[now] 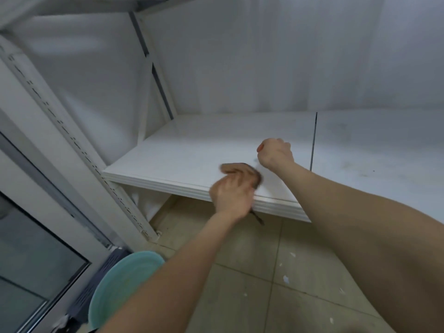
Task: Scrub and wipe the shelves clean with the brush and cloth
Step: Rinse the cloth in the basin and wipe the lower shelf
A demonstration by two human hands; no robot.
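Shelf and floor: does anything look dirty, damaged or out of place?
Yes. The shelf carries dark smudges on its right part, so it is not clean yet. White flecks lie scattered on the floor tiles, like chipped paint.

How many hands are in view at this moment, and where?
2. The left hand grips the brush at the front edge of the shelf; the right hand, fisted, rests on it further back.

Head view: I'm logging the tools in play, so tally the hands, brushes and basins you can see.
hands: 2, left hand and right hand
brush: 1, gripped by the left hand
teal basin: 1
total: 4
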